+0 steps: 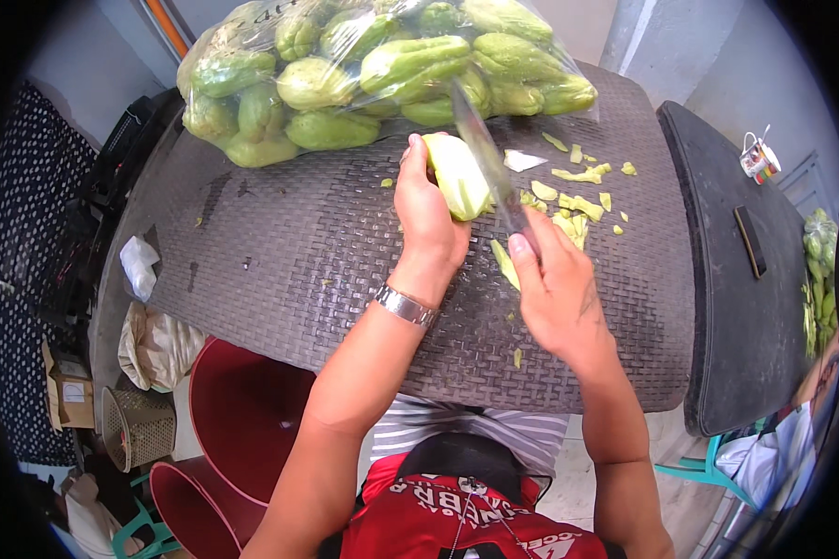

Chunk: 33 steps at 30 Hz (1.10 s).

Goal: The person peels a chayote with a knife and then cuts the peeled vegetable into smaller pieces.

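The pale green vegetable (455,177) is plump and oblong, its surface whitish and moist on the side turned upward, with yellow-green streaks and flat facets toward its lower end. It sits tilted in the left grip (429,210), above the desk (270,252), its lower end leaning to the right. The knife (480,144) has a long, broad, dark-grey blade with a smeared face. It slants along the vegetable's right side, tip pointing up and away; whether its edge touches is unclear. Fingers of the right grip (559,284) mostly hide its handle.
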Each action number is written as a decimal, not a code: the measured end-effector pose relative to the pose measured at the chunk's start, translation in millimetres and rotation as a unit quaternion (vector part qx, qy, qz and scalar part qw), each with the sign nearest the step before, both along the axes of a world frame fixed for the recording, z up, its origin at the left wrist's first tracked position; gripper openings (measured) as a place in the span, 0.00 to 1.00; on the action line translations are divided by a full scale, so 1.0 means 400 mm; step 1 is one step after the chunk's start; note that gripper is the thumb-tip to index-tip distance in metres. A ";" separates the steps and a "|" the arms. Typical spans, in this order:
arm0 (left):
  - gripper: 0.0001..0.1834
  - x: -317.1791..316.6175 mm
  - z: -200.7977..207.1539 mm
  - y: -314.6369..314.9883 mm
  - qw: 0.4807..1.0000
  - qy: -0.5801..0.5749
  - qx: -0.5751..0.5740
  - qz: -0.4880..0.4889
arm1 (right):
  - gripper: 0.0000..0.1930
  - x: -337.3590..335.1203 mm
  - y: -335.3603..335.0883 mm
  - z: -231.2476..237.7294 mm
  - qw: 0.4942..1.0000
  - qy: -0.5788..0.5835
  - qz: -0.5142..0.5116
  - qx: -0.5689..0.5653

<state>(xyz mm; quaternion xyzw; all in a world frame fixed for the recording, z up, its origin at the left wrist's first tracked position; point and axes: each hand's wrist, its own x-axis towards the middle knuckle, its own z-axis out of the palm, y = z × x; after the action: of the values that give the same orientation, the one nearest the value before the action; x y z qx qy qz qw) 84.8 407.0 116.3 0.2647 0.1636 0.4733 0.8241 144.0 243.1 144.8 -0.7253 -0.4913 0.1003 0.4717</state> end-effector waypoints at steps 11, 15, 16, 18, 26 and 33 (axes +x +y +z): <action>0.17 0.008 0.003 -0.025 0.979 0.111 0.096 0.139 | 0.19 -0.036 -0.007 -0.033 0.997 -0.062 0.045 -0.003; 0.17 0.004 0.022 -0.038 0.981 0.115 0.097 0.122 | 0.19 -0.041 -0.004 -0.045 0.996 -0.077 0.048 0.008; 0.17 0.003 0.026 -0.040 0.980 0.122 0.090 0.125 | 0.19 -0.044 -0.005 -0.048 0.995 -0.083 0.046 0.001; 0.17 0.005 0.018 -0.034 0.980 0.123 0.089 0.127 | 0.19 -0.048 -0.005 -0.053 0.995 -0.090 0.044 -0.006; 0.19 0.008 0.014 -0.038 0.980 0.121 0.056 0.146 | 0.17 -0.061 -0.003 -0.058 0.994 -0.087 0.047 -0.037; 0.19 0.017 -0.004 -0.043 0.975 0.168 0.061 0.131 | 0.12 -0.053 -0.004 -0.065 0.990 -0.119 0.043 -0.060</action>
<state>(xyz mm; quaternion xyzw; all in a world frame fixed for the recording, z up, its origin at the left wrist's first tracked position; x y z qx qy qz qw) 91.6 389.9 114.6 0.3667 0.3032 0.5350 0.6981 122.7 241.4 118.8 -0.7374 -0.5677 0.0630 0.3606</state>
